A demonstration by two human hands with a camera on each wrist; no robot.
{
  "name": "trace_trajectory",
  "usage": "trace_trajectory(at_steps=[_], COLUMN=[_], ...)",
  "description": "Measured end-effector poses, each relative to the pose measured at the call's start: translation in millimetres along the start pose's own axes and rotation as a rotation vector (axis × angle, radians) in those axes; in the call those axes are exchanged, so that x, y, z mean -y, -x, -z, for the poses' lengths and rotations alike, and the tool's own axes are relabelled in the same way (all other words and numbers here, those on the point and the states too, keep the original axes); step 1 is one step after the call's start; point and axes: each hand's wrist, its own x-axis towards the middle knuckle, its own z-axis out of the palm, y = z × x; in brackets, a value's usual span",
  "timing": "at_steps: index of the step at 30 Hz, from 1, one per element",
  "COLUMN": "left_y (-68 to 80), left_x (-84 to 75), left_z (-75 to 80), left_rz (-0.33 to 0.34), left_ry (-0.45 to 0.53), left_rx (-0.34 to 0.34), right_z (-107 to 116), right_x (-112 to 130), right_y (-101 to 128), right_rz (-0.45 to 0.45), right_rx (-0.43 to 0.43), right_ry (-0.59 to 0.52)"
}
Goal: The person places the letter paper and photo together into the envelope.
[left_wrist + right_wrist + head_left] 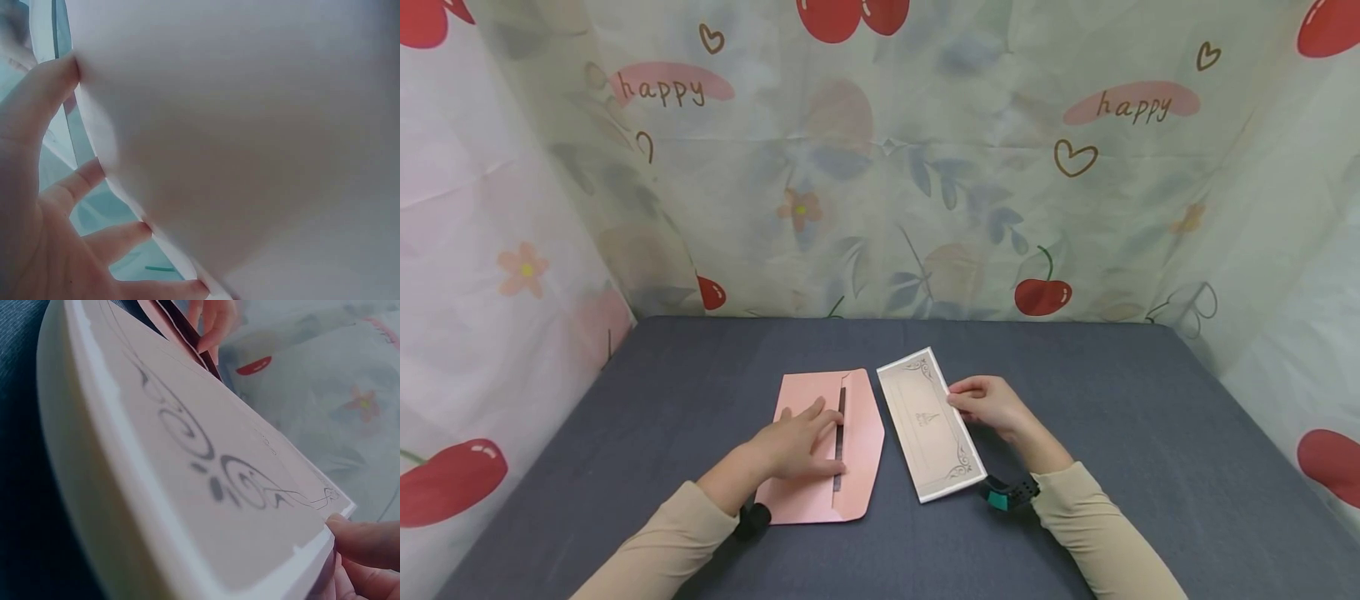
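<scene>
Beige fabric sleeves (658, 542) lay closest. Pale, cherry-printed cloth (880, 192) hung along the far edge of a dark grey, flat-topped table (1090, 392). Slightly nearer the table's left edge than its right lay a flat pink paper envelope (859, 500), its angled flap toward the right edge. Just beside it, about midway between those edges, slanted a cream rectangular card (925, 433) with grey scrollwork, pinched along its long right side by the right hand (988, 404). The left hand (793, 446), fingers spread apart, touched the envelope at its narrow dark slit (841, 404).
</scene>
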Motion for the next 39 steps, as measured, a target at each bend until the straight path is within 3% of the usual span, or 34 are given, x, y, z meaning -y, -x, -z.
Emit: trace_trajectory(at_steps=[39], left_y=[-2.3], left_x=[0.0], left_z=[-1.4], left_rz=[0.004], left_ry=[-0.02], left_rx=[-0.004], right_z=[-25], right_x=[7], right_y=[-4], right_rz=[0.026], right_rx=[0.043], right_ry=[-0.061])
